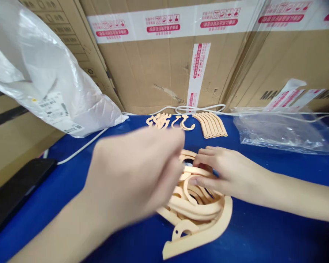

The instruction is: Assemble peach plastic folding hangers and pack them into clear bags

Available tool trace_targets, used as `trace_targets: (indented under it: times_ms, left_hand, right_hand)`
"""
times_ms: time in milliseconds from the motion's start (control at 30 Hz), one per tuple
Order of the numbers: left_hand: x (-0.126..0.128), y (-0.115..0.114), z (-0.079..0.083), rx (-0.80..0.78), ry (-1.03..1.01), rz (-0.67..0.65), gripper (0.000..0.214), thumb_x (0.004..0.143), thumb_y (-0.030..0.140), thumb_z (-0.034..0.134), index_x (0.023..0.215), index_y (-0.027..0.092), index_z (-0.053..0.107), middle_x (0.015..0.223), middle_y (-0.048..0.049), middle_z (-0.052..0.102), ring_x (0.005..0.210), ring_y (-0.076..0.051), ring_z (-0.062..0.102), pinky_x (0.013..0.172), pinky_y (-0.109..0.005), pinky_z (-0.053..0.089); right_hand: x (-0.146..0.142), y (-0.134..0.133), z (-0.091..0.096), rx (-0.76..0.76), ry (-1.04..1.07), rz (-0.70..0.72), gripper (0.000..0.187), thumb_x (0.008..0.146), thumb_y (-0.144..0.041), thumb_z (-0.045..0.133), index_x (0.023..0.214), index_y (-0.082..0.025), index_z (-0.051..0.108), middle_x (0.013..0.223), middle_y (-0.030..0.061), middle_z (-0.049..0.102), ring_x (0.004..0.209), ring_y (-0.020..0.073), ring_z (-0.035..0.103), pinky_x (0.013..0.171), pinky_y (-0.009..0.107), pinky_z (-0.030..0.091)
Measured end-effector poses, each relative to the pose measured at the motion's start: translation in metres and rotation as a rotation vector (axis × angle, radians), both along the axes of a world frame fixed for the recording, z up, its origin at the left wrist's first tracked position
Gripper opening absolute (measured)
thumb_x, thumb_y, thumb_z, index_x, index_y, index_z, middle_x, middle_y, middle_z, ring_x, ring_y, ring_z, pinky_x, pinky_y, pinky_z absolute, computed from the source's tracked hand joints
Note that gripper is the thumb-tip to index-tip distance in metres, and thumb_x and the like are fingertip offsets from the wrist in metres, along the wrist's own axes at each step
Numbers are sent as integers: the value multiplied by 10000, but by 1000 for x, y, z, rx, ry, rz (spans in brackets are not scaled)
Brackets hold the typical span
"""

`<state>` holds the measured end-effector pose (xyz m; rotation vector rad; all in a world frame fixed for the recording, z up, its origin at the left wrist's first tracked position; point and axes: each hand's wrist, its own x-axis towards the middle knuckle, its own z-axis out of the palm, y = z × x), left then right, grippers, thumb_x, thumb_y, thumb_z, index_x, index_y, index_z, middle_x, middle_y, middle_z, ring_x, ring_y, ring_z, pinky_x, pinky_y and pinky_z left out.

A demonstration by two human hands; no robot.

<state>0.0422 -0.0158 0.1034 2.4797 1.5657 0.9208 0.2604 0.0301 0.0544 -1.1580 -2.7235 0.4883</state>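
Left hand (137, 175): raised above the tabletop, close to the camera and blurred; its fingertips reach the left edge of the pile and hide part of it.
Left grip: fingers loosely curled towards the palm; the blur hides whether anything is held, so I cannot tell.
Right hand (224, 171): low on the right side of the pile, palm down, forearm coming in from the right edge.
Right grip: fingers laid over the top pieces, thumb tucked against a curved piece beneath them; whether that piece is pinched or only touched, I cannot tell.
Pile (200, 212): flat, curved, peach-coloured plastic pieces heaped loosely in the middle of the tabletop, between the two hands; the largest piece lies at the bottom and has a hook-shaped cut-out at its near end.
Strips (211, 125): a neat row of narrow curved pieces of the same colour, side by side, behind the pile and apart from it.
Hooks (167, 120): small hooked pieces, loosely grouped just left of the strips.
Tabletop (263, 233): blue.
Cable (200, 108): white, looped along the far edge and trailing off to the left.
White bag (44, 73): crumpled, with a printed label, far left.
Clear bag (279, 131): lying flat, far right.
Boxes (159, 69): taped cardboard, standing behind the tabletop.
Black slab (16, 190): flat at the left edge.
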Motion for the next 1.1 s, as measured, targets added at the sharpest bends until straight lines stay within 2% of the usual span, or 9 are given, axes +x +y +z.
trace_targets:
  times_ms: [67, 167, 333, 533, 633, 767, 867, 1000, 1100]
  left_hand:
    - [12, 35, 19, 195, 152, 114, 287, 895, 253, 392, 666, 211, 560, 622, -1, 511, 617, -145, 527, 658, -278, 392]
    - [23, 102, 31, 143, 149, 266, 248, 893, 221, 439, 730, 172, 619, 675, -18, 556, 727, -173, 570, 755, -306, 403]
    - [25, 169, 2, -182, -246, -51, 250, 929, 139, 421, 769, 156, 613, 663, -13, 618, 614, -115, 564, 649, -234, 424]
    - [22, 135, -28, -905, -612, -350, 630, 951, 674, 358, 818, 141, 666, 794, -101, 702, 718, -158, 649, 541, -212, 444]
    - [19, 123, -25, -788, -689, -435, 339, 887, 487, 637, 905, 152, 688, 901, -62, 704, 804, -127, 628, 622, -178, 460]
    - [19, 127, -18, -634, -763, -459, 198, 927, 349, 607, 971, 169, 677, 1019, -44, 682, 834, -107, 596, 644, -170, 440]
    - [19, 133, -19, -578, -837, -452, 200, 954, 339, 558, 916, 163, 645, 965, -41, 650, 832, -115, 588, 643, -179, 436]
    - [22, 135, -25, -524, -821, -344, 278, 985, 273, 472, 727, 172, 507, 686, 10, 480, 605, -100, 470, 519, -191, 357]
    - [26, 137, -28, -496, -759, -365, 331, 1011, 271, 399, 688, 196, 413, 609, 40, 356, 510, -95, 355, 489, -212, 298]
  right_hand:
    - [-3, 11, -4, -134, 43, -11, 408, 933, -538, 538, 715, -193, 562, 720, 13, 586, 663, 149, 511, 597, 293, 374]
    - [-2, 17, -10, -298, 176, -48, 461, 908, -605, 540, 711, -189, 571, 660, -20, 544, 601, 116, 459, 551, 276, 337]
    - [3, 18, -9, -410, 407, -171, 406, 896, -572, 576, 851, -187, 699, 675, -13, 579, 602, 111, 467, 535, 268, 345]
    - [7, 29, 16, -167, 765, -483, 396, 798, -558, 701, 723, -170, 697, 610, -2, 561, 543, 100, 446, 491, 253, 318]
    - [3, 40, 29, -163, 937, -540, 365, 742, -529, 762, 710, -176, 677, 694, 28, 651, 607, 131, 550, 534, 257, 398]
    - [-4, 51, 38, -74, 926, -549, 334, 769, -501, 750, 686, -191, 657, 683, 30, 661, 589, 138, 551, 529, 272, 400]
    - [-4, 60, 40, 182, 663, -476, 339, 863, -494, 650, 717, -190, 692, 637, 28, 623, 583, 149, 529, 547, 293, 367]
    - [-2, 69, 44, 645, 150, -422, 341, 967, -402, 495, 1138, -180, 690, 779, 73, 673, 716, 210, 596, 609, 315, 349]
    - [-4, 75, 46, 770, -114, -345, 374, 1019, -368, 366, 1154, -167, 651, 889, 111, 703, 733, 219, 617, 575, 314, 299]
